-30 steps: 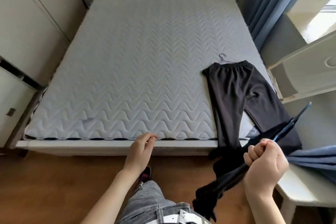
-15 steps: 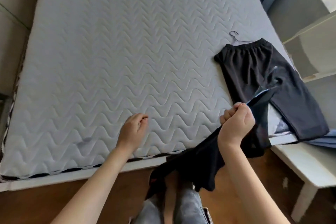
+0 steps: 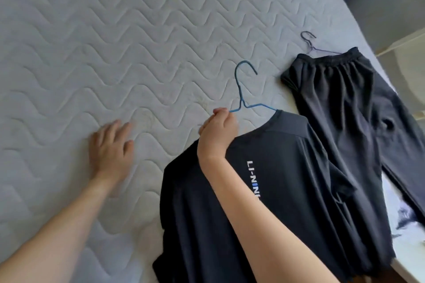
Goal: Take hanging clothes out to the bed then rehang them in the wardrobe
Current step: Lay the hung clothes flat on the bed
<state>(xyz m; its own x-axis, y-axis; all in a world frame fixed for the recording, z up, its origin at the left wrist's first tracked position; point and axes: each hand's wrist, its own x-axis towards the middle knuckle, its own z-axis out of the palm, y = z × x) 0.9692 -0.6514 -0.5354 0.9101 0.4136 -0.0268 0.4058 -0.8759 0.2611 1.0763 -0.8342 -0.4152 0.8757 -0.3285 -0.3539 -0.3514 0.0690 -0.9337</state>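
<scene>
On bed (image 3: 92, 41) | shirt (image 3: 287, 190) laid flat on blue hanger (image 3: 243, 96), beside trousers (image 3: 349, 108) | right hand (image 3: 218, 131) fisted on hanger shoulder | left hand (image 3: 110, 145) spread, empty, palm on mattress | likely light, limp, slides off wire; take by hanger neck

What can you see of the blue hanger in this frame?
The blue hanger is thin, coated wire by the look of it, with an open hook pointing up the mattress. Its left shoulder is pinched in the right hand; its right shoulder runs into the collar of the black T-shirt, which hides the rest. It lies low over the mattress; whether it touches is unclear. The black trousers lie apart, to its right.
</scene>
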